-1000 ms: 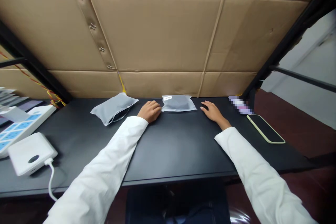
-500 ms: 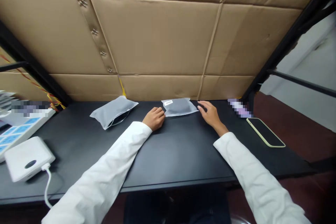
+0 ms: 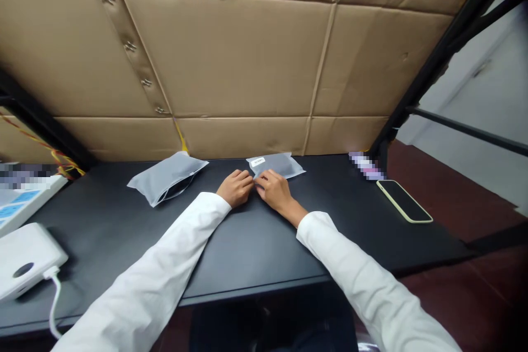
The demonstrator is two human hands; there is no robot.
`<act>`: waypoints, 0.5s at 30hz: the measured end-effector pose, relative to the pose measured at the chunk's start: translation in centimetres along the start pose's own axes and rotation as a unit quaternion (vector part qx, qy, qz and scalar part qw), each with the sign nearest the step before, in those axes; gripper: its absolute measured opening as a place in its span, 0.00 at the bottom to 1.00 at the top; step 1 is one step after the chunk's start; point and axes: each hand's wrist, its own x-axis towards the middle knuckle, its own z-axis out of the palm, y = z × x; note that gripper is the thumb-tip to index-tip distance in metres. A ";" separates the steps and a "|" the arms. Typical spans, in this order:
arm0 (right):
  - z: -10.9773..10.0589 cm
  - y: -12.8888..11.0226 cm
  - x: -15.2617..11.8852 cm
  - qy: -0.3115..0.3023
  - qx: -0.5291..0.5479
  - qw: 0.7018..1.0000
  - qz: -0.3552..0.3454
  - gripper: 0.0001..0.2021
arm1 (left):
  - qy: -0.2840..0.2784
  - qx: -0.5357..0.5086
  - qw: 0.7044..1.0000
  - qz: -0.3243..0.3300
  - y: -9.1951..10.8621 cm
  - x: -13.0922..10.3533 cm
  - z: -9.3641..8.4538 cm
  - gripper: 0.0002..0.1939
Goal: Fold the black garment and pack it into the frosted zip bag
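A frosted plastic pouch (image 3: 284,164) with a white label and something dark inside lies flat at the back of the black table. My left hand (image 3: 236,188) is closed at the pouch's near left corner, fingers curled in a pinch. Right beside it, my right hand (image 3: 273,190) has its fingers bent together over the pouch's near edge and covers part of it. Both sets of fingertips meet at that corner; the exact grip is hidden. A second frosted pouch (image 3: 167,176), its mouth gaping, rests to the left of my left hand.
A cardboard wall (image 3: 231,66) rises behind the black table (image 3: 256,253). At the right lies a phone (image 3: 404,201) in a pale case, near a blurred purple item (image 3: 366,166). On the left are a white device (image 3: 31,261) with a cable and a power strip (image 3: 25,203).
My right hand has moved left from the pouch's right end to its near left corner, and its fingers have closed. My left hand stays at that corner. The view has shifted slightly right.
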 end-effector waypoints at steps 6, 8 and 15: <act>0.5 0.7 -0.4 0.003 -0.016 0.999 -0.033 0.11 | -0.001 -0.014 1.000 0.006 0.7 0.3 -0.3 0.12; 0.6 1.0 -0.6 0.006 -0.022 0.998 -0.051 0.11 | 0.000 -0.015 1.000 0.002 0.9 0.4 -0.4 0.13; -1.0 5.2 -1.9 0.013 -0.017 0.995 -0.096 0.10 | -0.005 -0.036 0.999 -0.001 1.3 0.4 -0.6 0.14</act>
